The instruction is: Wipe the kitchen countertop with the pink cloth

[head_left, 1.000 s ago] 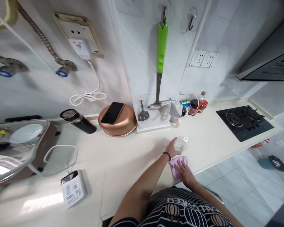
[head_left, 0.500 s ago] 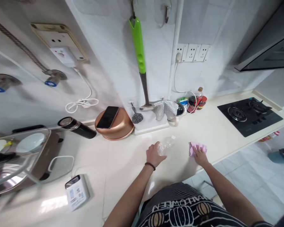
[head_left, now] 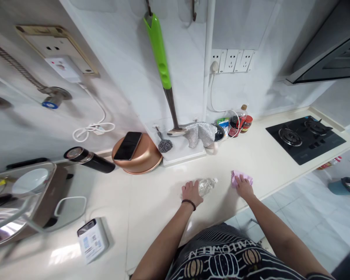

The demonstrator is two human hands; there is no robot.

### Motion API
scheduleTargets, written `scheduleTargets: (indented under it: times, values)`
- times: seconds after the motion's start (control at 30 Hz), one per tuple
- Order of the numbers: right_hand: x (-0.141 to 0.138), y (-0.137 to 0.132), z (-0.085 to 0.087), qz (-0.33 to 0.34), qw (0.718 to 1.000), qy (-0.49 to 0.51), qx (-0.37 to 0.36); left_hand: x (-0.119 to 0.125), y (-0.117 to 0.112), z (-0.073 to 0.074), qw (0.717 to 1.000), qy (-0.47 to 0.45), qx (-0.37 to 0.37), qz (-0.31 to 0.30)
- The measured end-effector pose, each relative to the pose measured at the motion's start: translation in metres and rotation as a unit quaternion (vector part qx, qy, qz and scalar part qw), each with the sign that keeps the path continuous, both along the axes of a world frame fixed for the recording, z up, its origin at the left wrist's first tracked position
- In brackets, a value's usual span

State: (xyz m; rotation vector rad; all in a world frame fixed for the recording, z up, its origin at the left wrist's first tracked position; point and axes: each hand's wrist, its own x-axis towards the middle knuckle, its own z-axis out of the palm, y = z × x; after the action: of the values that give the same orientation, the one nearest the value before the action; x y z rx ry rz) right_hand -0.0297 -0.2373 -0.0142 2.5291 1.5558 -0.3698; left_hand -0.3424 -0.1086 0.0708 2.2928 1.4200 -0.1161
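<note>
My left hand (head_left: 191, 192) is closed around the base end of a clear plastic bottle (head_left: 207, 186). The bottle lies on its side, low over or on the cream countertop (head_left: 157, 210), its white cap pointing right. Part of it is hidden under my fingers. To the right, my right hand (head_left: 244, 186) rests with bent fingers on a crumpled pink cloth (head_left: 235, 178), gripping or pressing it against the counter. A dark beaded bracelet (head_left: 189, 203) circles my left wrist.
Behind my hands stand a copper-coloured pot (head_left: 140, 161) with a phone (head_left: 128, 146) on top, a black flask (head_left: 90, 159), and several jars and bottles (head_left: 239, 123). A gas cooktop (head_left: 305, 140) is at right. A white power bank (head_left: 91, 241) and dish rack (head_left: 43, 194) are at left.
My left hand has turned further over the bottle, and the bottle has shifted slightly toward me and to the right. The right hand stays on the cloth. The view has moved a little.
</note>
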Motion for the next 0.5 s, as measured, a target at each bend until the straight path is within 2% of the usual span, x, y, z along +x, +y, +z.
scheduleTargets:
  times: [0.1, 0.2, 0.33, 0.4, 0.5]
  values:
    - [-0.003, 0.002, 0.009, -0.025, 0.999, 0.008, -0.028, -0.009, 0.007, -0.002, 0.997, -0.053, -0.015, 0.049]
    - [-0.004, 0.002, 0.011, -0.034, 0.999, 0.012, -0.031, -0.024, 0.019, -0.010, 0.981, -0.163, -0.025, 0.105]
    - [-0.014, -0.006, 0.004, -0.035, 0.999, 0.004, -0.005, -0.053, 0.041, -0.024, 0.915, -0.353, -0.007, 0.193]
    - [-0.032, -0.017, -0.003, 0.008, 1.000, 0.006, 0.014, -0.069, 0.051, -0.030, 0.879, -0.414, 0.012, 0.237]
    - [-0.073, -0.039, -0.017, 0.120, 0.992, 0.028, 0.034, -0.090, 0.064, -0.036, 0.838, -0.455, 0.042, 0.299]
